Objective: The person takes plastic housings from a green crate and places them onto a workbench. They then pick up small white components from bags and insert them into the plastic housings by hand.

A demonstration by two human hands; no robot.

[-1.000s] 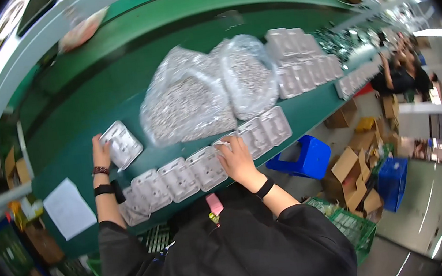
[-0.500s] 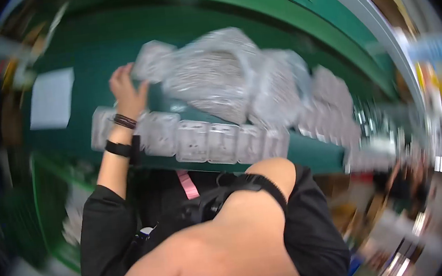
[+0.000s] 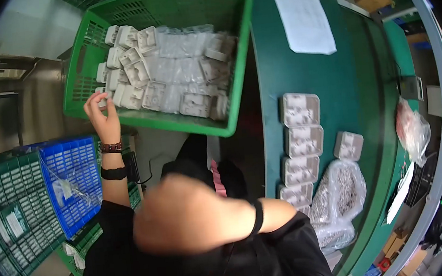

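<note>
My left hand (image 3: 102,117) is at the near left corner of a green plastic crate (image 3: 160,124), with thumb and fingers closed around a small light-grey plastic housing (image 3: 103,101). Similar open-topped plastic housings (image 3: 137,72) lie jumbled in the crate's left half. Clear plastic wrapping (image 3: 181,42) covers others toward the middle and right. My right hand (image 3: 172,216) is raised close to the camera, heavily smeared by motion. Its fingers cannot be made out, nor whether it holds anything.
Right of the crate runs a green workbench (image 3: 300,73), carrying a white paper sheet (image 3: 303,19), a row of grey plastic housings (image 3: 303,141) and a clear bag of small parts (image 3: 345,192). Blue (image 3: 72,180) and dark green (image 3: 18,205) crates stand at the left.
The view has swung left from the workbench to the green crate. My left hand has gone from beside the bagged parts on the bench to a housing in the crate.
</note>
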